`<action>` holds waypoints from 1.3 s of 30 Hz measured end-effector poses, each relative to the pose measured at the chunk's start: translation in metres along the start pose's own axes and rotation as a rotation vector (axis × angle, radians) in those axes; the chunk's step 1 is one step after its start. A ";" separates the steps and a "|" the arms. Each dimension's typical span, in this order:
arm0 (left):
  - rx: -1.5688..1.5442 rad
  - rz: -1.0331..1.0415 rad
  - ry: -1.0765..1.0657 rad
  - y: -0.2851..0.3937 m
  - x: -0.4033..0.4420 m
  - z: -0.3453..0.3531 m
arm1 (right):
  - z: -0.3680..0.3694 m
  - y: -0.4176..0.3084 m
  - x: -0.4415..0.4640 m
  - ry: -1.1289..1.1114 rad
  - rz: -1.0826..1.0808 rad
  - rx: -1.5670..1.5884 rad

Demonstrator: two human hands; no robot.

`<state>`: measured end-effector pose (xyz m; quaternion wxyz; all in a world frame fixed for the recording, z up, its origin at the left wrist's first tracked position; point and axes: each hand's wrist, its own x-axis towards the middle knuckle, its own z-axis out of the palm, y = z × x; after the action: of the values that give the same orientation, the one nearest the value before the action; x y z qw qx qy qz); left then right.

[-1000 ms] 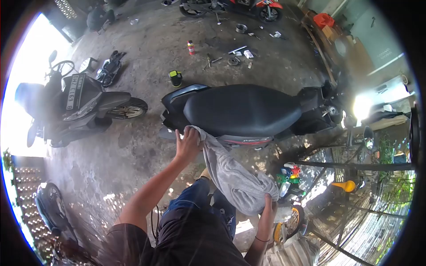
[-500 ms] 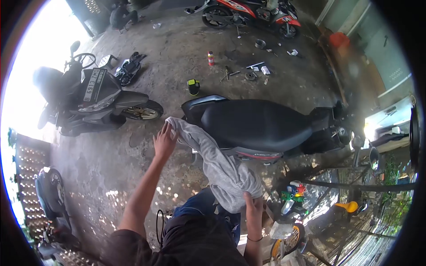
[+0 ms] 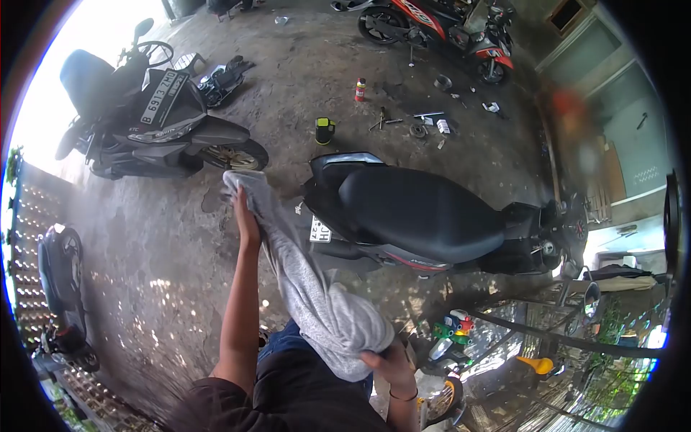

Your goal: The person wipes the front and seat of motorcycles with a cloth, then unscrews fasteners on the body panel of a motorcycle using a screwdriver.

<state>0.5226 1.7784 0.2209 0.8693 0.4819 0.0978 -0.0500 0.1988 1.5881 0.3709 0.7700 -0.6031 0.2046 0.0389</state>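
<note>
A light grey cloth [image 3: 299,277] hangs stretched and partly bunched between my two hands. My left hand [image 3: 247,219] grips its narrow far end, arm reaching forward. The thicker, bunched end is in my right hand [image 3: 392,366], close to my body, with the thumb on top and the other fingers partly hidden. Just beyond the cloth stands a black motor scooter [image 3: 425,212], its long seat lying across the view and its number plate [image 3: 320,230] near the cloth. Neither hand touches the scooter.
A dark scooter [image 3: 165,133] stands at left, a red one [image 3: 425,25] at the back. A red can [image 3: 360,89], a black-and-yellow object [image 3: 324,130] and several tools lie on the concrete floor [image 3: 288,93]. Bottles [image 3: 453,327] and a yellow funnel [image 3: 536,364] are at right.
Both hands have moved left with the cloth, which is now drawn out longer. My right hand has come nearer my body. The view has turned, so the black scooter sits further right.
</note>
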 end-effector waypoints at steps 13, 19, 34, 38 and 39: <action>-0.298 -0.372 -0.094 -0.111 0.024 0.053 | -0.014 -0.011 0.007 0.246 -0.040 0.174; 0.052 -0.261 0.040 -0.114 -0.002 0.046 | -0.009 -0.001 0.013 0.227 0.021 0.261; -0.424 -0.357 0.051 -0.103 -0.007 0.048 | -0.008 -0.009 0.016 0.171 -0.064 -0.032; -0.326 -0.426 0.114 -0.094 -0.036 0.049 | -0.006 -0.002 0.016 0.216 -0.128 -0.060; -0.324 -0.456 0.102 -0.084 -0.049 0.056 | -0.007 0.000 0.015 0.226 -0.136 -0.065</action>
<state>0.4668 1.6863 0.1908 0.8952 0.3043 0.2541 -0.2036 0.2108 1.5790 0.3639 0.7229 -0.6408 0.2474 -0.0747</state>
